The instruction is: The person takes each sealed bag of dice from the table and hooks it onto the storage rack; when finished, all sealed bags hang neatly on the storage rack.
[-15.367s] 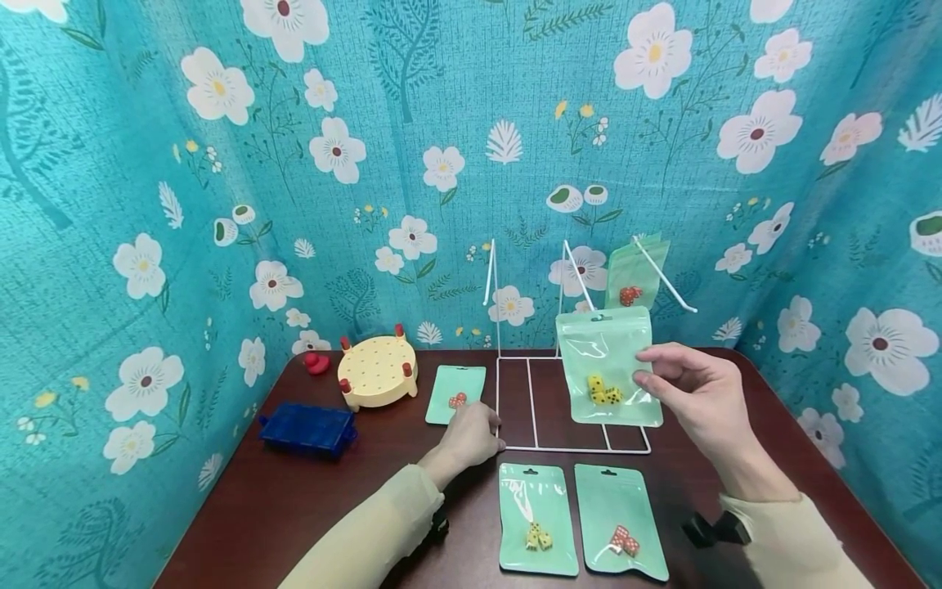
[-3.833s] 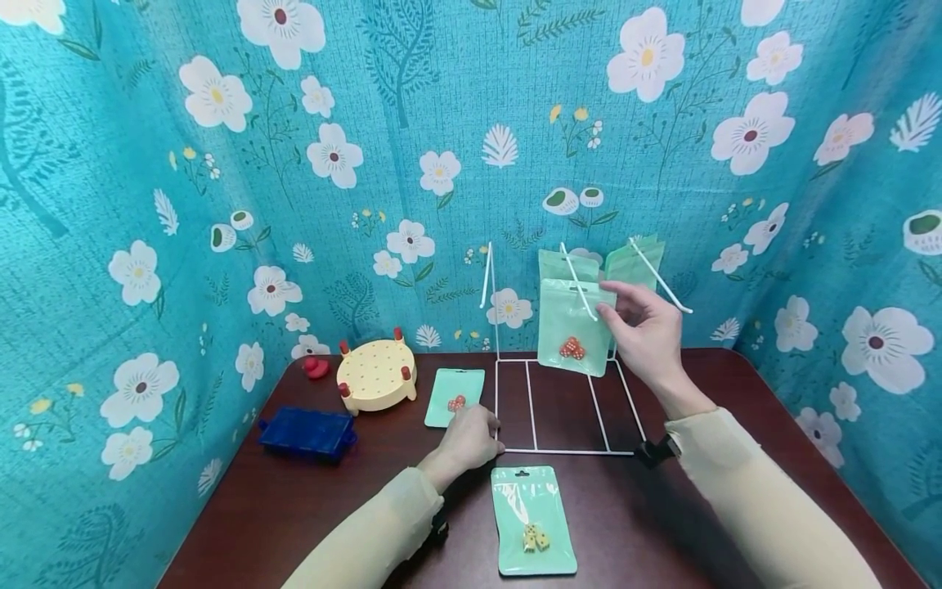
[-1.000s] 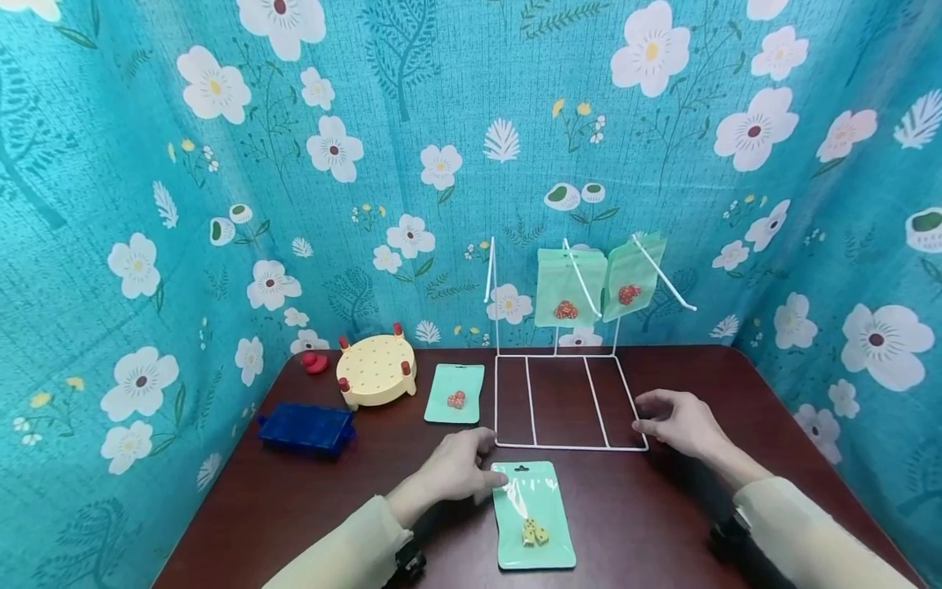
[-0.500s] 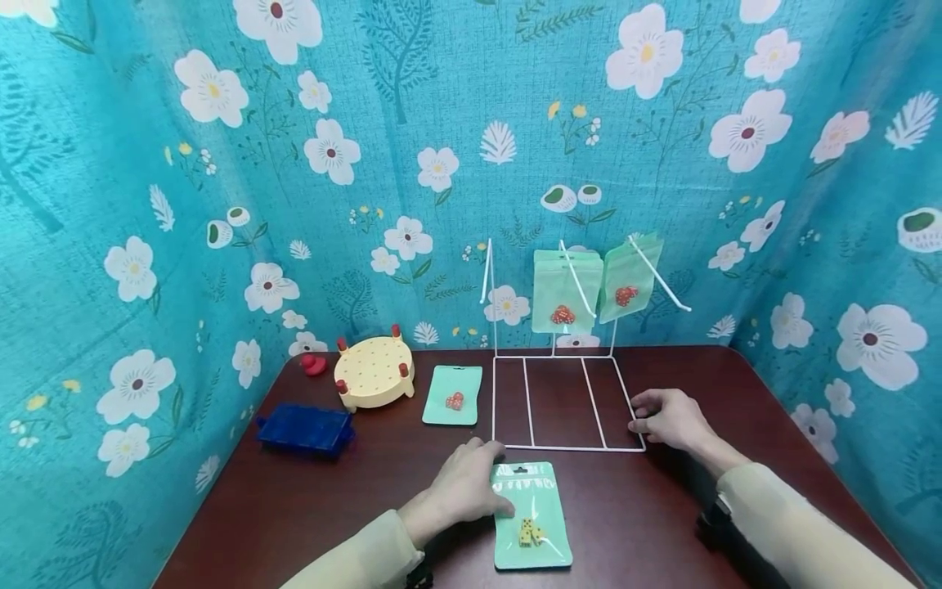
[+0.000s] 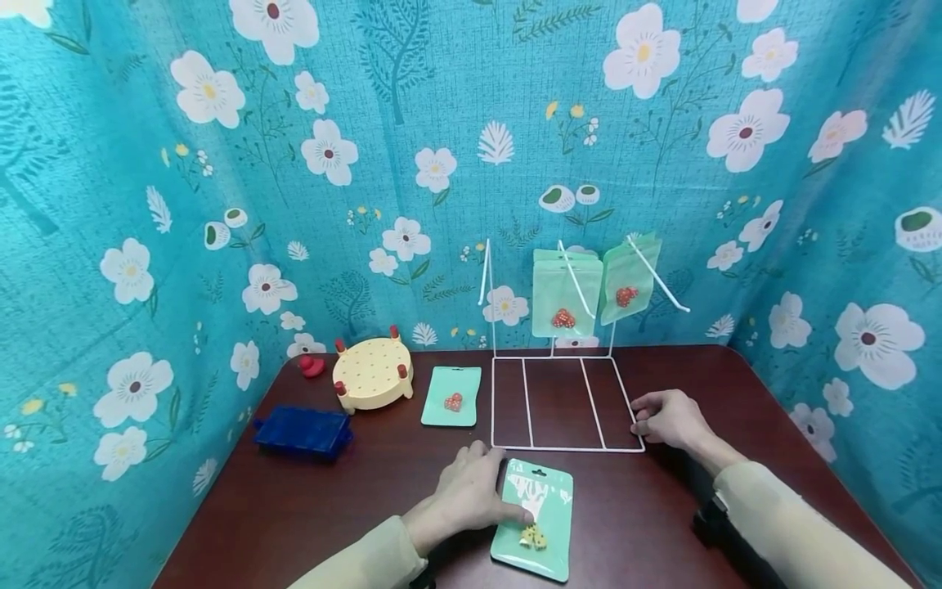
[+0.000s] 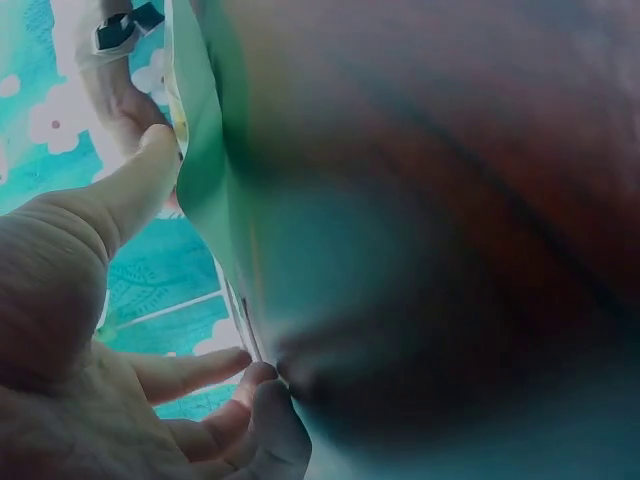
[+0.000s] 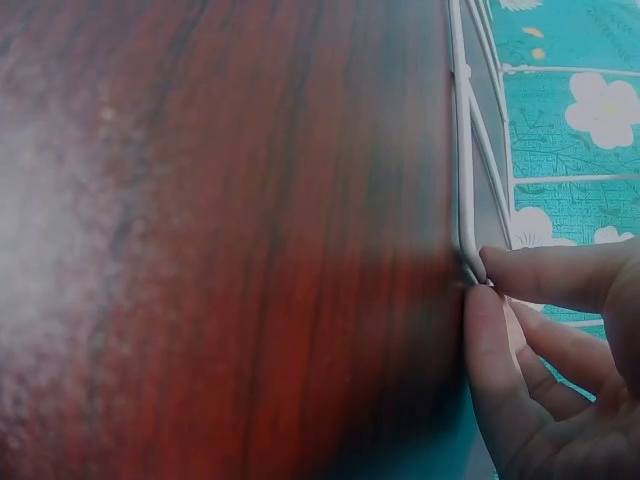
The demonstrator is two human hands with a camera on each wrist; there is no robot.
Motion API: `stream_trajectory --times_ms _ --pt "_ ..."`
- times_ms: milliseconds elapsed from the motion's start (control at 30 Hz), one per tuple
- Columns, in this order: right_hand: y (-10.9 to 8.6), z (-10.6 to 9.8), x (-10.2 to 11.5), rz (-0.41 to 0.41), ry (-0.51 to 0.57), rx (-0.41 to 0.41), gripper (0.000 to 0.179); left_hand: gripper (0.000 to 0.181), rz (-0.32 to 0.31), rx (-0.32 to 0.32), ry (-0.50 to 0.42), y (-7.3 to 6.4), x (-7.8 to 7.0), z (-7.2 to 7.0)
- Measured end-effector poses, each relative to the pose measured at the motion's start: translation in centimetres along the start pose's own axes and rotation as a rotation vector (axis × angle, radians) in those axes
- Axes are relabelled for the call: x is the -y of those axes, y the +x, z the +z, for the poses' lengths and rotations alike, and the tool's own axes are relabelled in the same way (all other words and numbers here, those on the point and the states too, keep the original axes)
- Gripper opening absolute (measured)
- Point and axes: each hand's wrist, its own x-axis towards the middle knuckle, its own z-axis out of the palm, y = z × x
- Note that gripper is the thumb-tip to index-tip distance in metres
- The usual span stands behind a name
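A mint-green zip pouch (image 5: 552,499) with yellow dice lies turned slightly at the front of the table. My left hand (image 5: 464,497) grips its left side, thumb across the front near the dice and the other fingers at the edge. My right hand (image 5: 673,421) pinches the front right corner of a white wire display rack (image 5: 567,449); thumb and finger meet on the wire in the right wrist view. Pouches with red dice hang from the rack: a pouch (image 5: 548,286) on the middle hook, another pouch (image 5: 631,274) on the right hook. The left hook (image 5: 485,274) bears nothing.
Left of the rack lies a green pouch (image 5: 447,384) with red dice. Farther left are an upturned cream stand (image 5: 373,372) with red-tipped legs, a blue translucent case (image 5: 303,431) and a small red duck (image 5: 311,366). A floral curtain (image 5: 412,123) surrounds the dark table (image 5: 316,507).
Earlier, pouches with yellow and then red dice went onto the middle hook. My left hand has since left the rack's corner and taken hold of the front pouch, turning it. My right hand holds the rack's corner.
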Motion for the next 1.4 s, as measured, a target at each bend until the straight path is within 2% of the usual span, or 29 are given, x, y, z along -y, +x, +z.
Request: stream_trajectory --times_ms 133,367,533,700,833,933,1067,1167,1300,1400 --pt "0.1 0.0 -0.2 0.005 0.019 0.013 0.043 0.097 -0.003 0.007 -0.007 0.0 -0.1 0.0" --pt "0.2 -0.2 -0.7 0.014 0.033 0.025 0.045 0.099 -0.021 0.081 -0.029 0.4 -0.8 -0.6" --pt "0.2 -0.1 -0.7 0.01 -0.001 0.02 0.043 0.088 -0.026 0.081 -0.059 0.6 -0.9 -0.7" --pt "0.1 0.0 -0.6 0.009 -0.007 0.02 0.042 0.086 0.018 0.057 -0.133 0.5 -0.8 -0.4" --pt "0.1 -0.1 -0.6 0.013 -0.019 0.019 0.041 0.086 0.096 0.025 -0.214 0.4 -0.8 -0.2" --pt "0.2 -0.1 -0.7 0.012 -0.028 0.015 0.04 0.073 0.155 0.0 -0.211 0.3 -0.6 0.0" --pt "0.2 -0.1 -0.8 0.0 -0.051 0.01 0.039 0.056 0.178 -0.016 -0.217 0.3 -0.3 0.3" --pt "0.2 0.0 -0.8 0.008 -0.052 0.002 0.038 0.045 0.183 -0.03 -0.29 0.2 0.1 0.5" --pt "0.1 0.1 -0.7 0.011 -0.014 0.004 0.039 0.029 0.206 -0.073 -0.435 -0.1 0.7 0.3" --pt "0.0 0.1 -0.7 0.009 0.025 0.009 0.041 0.029 0.207 -0.08 -0.517 -0.5 1.1 -0.3"
